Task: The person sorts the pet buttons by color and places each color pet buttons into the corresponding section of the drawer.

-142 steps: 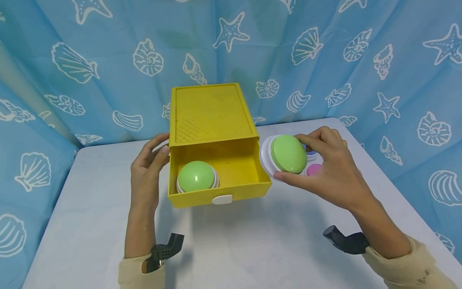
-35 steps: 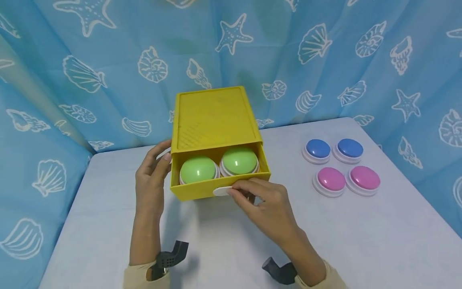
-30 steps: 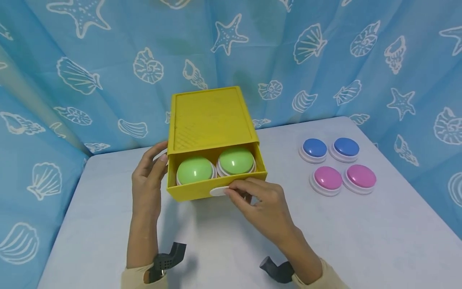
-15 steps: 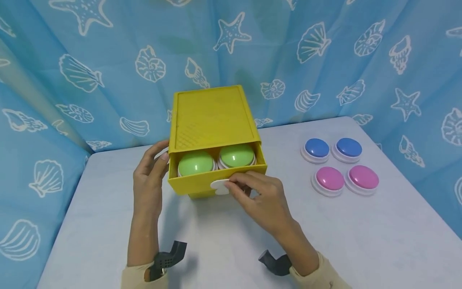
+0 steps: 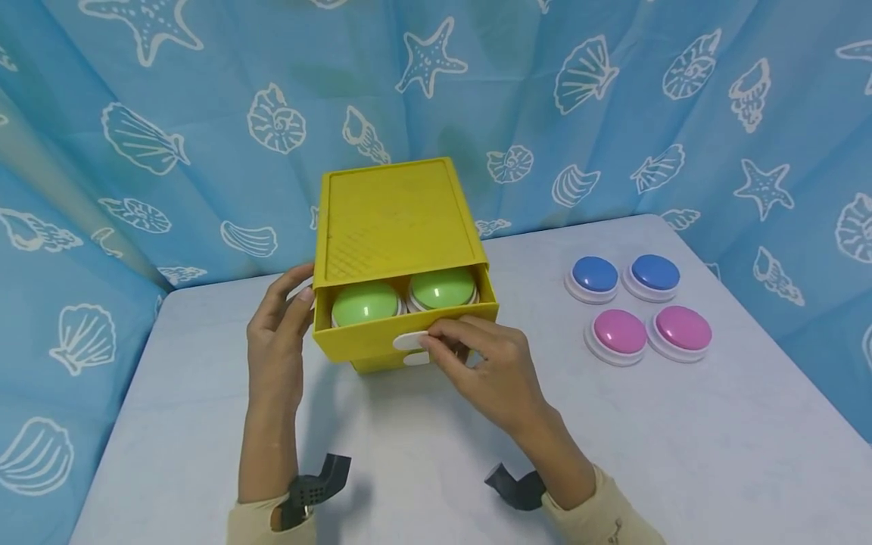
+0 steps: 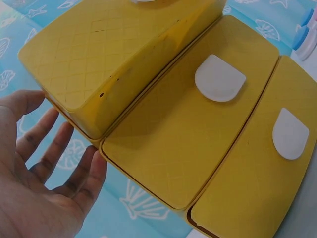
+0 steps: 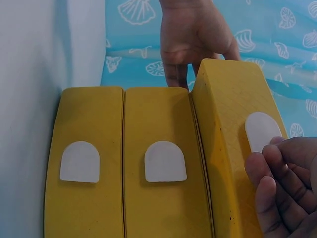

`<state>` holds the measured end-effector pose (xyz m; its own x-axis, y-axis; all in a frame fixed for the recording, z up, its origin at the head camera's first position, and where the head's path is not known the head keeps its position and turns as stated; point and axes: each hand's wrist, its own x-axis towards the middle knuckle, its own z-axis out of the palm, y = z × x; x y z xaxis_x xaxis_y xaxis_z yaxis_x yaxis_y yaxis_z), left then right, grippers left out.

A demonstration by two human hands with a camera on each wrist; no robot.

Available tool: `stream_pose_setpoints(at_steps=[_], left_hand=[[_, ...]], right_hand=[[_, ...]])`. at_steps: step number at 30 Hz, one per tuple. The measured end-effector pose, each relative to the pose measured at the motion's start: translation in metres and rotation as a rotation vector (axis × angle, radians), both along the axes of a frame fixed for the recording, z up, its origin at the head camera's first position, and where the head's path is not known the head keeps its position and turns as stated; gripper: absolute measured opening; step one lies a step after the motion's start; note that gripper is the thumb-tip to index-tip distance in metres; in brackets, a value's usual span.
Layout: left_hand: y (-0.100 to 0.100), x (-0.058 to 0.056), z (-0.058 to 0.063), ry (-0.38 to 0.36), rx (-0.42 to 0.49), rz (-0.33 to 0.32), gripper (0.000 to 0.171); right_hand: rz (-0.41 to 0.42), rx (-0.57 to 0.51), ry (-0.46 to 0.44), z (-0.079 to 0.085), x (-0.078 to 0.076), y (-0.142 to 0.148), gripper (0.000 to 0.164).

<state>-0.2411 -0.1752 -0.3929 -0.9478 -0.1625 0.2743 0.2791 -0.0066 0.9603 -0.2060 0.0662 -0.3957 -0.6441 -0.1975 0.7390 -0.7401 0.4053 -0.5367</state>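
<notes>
A yellow drawer cabinet [image 5: 402, 219] stands with its top drawer [image 5: 361, 341] partly out. Inside the drawer, two green dome-topped buttons [image 5: 364, 303] on white bases sit side by side, their back parts under the cabinet's top. My right hand [image 5: 490, 371] pinches the drawer's white handle [image 5: 409, 341] between thumb and fingers. At the cabinet's left side, my left hand [image 5: 275, 341] rests its fingertips on the wall. Seen from the left wrist, its fingers [image 6: 49, 166] are spread and relaxed along that side. Below, the middle drawer [image 6: 163, 129] and bottom drawer [image 6: 257, 163] are flush.
To the right on the white table [image 5: 409, 469] are two blue buttons [image 5: 595, 274] and, in front of them, two pink buttons [image 5: 620, 331], all on white bases. A blue curtain [image 5: 436, 83] with white shells and starfish hangs close behind the cabinet.
The second green button went from my right hand into the drawer. My right hand then took the handle, and the drawer has slid partway in. My left hand stayed at the cabinet's side.
</notes>
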Motion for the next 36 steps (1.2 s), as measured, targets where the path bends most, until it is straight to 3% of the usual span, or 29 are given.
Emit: stream_pose_setpoints(at_steps=[13, 28, 36], left_hand=[[-0.001, -0.001, -0.001, 0.012, 0.019, -0.008, 0.037], [-0.002, -0.002, -0.002, 0.013, 0.012, -0.009, 0.038], [-0.002, -0.003, -0.001, 0.013, 0.001, -0.007, 0.038]], right_hand=[[0.006, -0.002, 0.023, -0.002, -0.007, -0.001, 0.014], [-0.019, 0.021, -0.015, -0.005, -0.013, -0.002, 0.018], [-0.011, 0.011, 0.029, -0.005, -0.017, -0.002, 0.017]])
